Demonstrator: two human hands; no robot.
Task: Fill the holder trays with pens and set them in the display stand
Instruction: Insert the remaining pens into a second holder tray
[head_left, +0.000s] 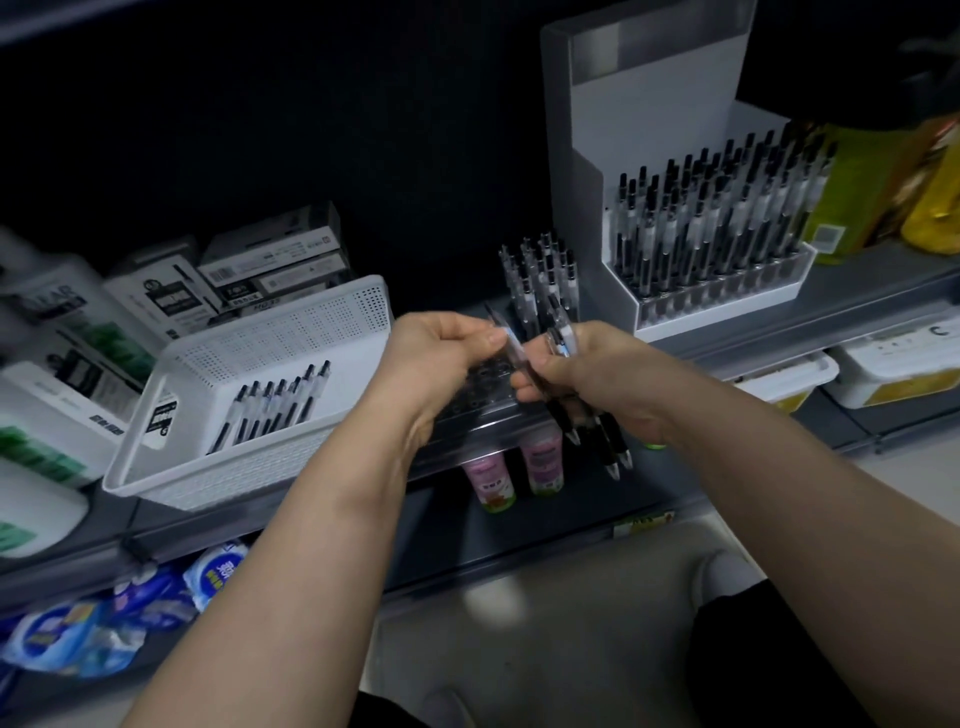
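A clear holder tray (480, 400) with rows of round holes lies on the grey shelf in front of me. Several black-and-clear pens (540, 275) stand upright in its far end. My left hand (439, 358) pinches one pen (511, 345) by its top over the tray. My right hand (587, 374) is closed around a bunch of pens (602, 441) whose tips point down toward me. The white display stand (649, 171) at the right holds a tray full of pens (727, 218).
A white perforated basket (291, 332) at the left holds several loose pens (275, 405). Pen boxes (270, 260) are stacked behind it. Small pink bottles (514, 467) stand on the shelf below. Yellow packs (930, 197) sit at far right.
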